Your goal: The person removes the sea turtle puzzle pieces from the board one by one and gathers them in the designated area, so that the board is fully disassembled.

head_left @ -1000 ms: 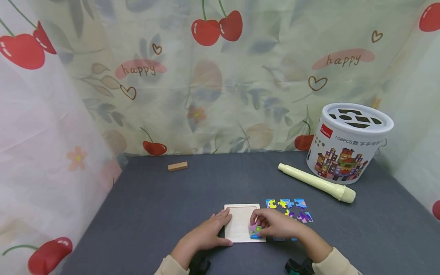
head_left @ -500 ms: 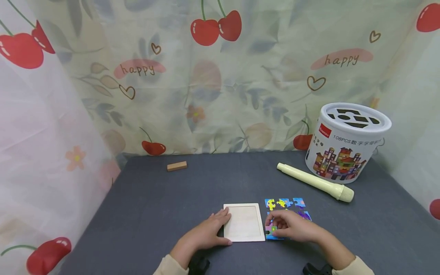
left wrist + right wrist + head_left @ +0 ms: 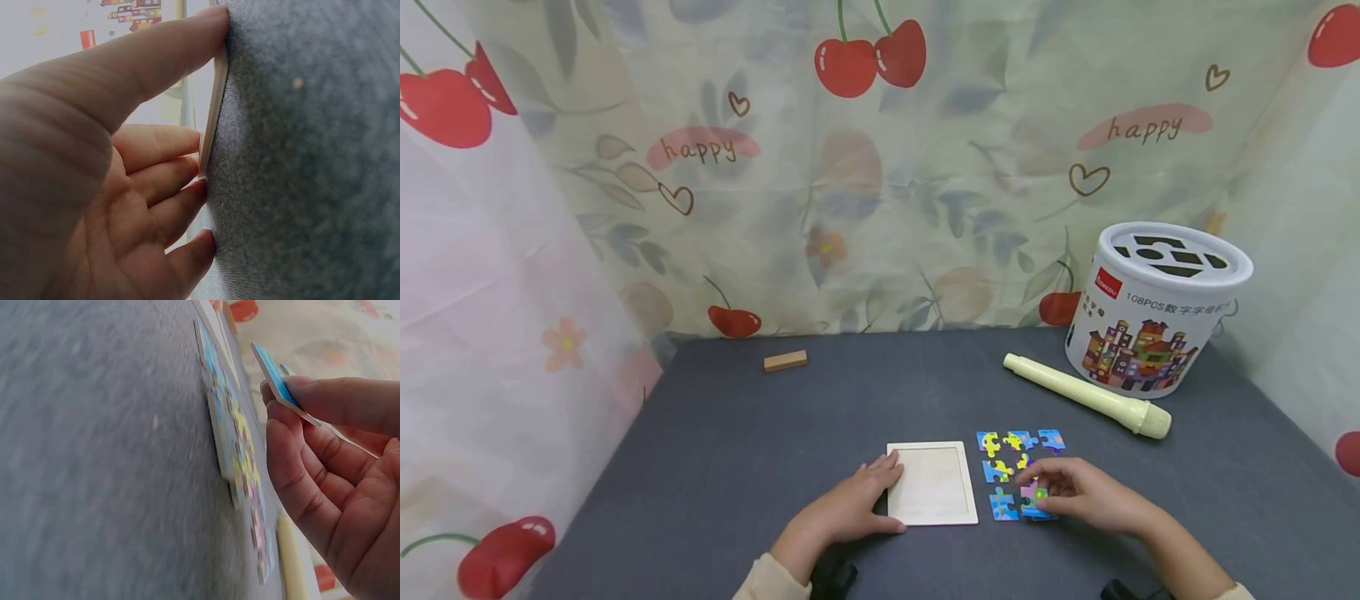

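In the head view, a pale wooden puzzle tray lies flat on the dark table. My left hand rests along its left side, fingers extended against the upper left edge and thumb at the lower corner. To the right of the tray, my right hand pinches a puzzle piece between thumb and fingers. The right wrist view shows the held puzzle piece tilted and raised off the table, its blue side facing the camera. Several other puzzle pieces lie beside the tray, some partly hidden by the right hand.
Behind the pieces lies a pale yellow toy microphone. A white bucket with a lid of cut-out shapes stands at the back right. Near the table's back left edge is a small wooden block. Printed cloth hangs behind the table.
My right hand has moved rightward from over the tray's right side to above the loose pieces, carrying the puzzle piece along. The left hand has stayed at the tray's left edge.
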The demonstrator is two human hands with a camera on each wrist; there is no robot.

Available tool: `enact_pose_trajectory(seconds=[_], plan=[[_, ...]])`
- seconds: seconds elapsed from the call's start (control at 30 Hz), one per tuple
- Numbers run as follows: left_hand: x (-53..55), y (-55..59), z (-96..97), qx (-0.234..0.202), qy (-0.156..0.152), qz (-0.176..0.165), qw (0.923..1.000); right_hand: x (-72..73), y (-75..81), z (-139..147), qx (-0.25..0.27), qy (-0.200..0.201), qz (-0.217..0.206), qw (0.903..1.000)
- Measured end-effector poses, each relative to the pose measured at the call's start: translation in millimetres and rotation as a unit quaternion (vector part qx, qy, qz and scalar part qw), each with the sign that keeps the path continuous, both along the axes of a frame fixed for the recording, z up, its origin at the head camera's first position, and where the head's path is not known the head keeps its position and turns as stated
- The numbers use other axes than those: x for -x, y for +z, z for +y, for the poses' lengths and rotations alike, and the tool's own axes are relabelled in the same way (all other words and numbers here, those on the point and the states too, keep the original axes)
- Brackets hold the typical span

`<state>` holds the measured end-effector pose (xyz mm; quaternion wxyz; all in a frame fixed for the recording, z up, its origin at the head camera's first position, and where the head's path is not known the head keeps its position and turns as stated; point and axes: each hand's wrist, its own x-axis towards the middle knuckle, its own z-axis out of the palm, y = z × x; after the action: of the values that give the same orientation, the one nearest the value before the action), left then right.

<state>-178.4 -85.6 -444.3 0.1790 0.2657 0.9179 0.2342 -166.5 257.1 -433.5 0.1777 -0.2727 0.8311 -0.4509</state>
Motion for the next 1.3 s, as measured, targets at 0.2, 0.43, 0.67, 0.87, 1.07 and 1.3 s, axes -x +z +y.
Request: enact_pose_trajectory(seconds=[0.2, 0.43, 0.67, 0.87, 1.07, 1.3], plan=[[0.0, -0.8, 0.8, 0.0, -0.002, -0.003, 1.0, -6.4, -1.0, 15.1, 0.018, -0.036, -0.057, 0.9976], [-0.8, -0.6, -1.1, -0.004, 0.001, -0.003, 1.0, -11.8, -3.9, 30.6, 0.046, -0.077, -0.102, 0.9907], [-0.7, -0.8, -1.0, 0.0, 0.0, 0.001, 1.0, -14.0, -8.0, 46.2, 0.052, -0.065, -0.07, 0.9941], [-0.3, -0.5, -0.2, -0.001, 0.0, 0.002, 1.0, -15.8, -9.6, 56.2, 0.034, -0.1, -0.085, 0.9908], [-0.3, 0.6, 0.6, 0.001, 0.003, -0.008, 1.0, -17.2, -13.8, 59.3, 0.022, -0.136, -0.102, 0.9851], [-0.1, 1.5, 1.0, 0.003, 0.007, -0.016, 0.9998, -16.3, -18.6, 52.6, 0.009, -0.184, -0.089, 0.9789]])
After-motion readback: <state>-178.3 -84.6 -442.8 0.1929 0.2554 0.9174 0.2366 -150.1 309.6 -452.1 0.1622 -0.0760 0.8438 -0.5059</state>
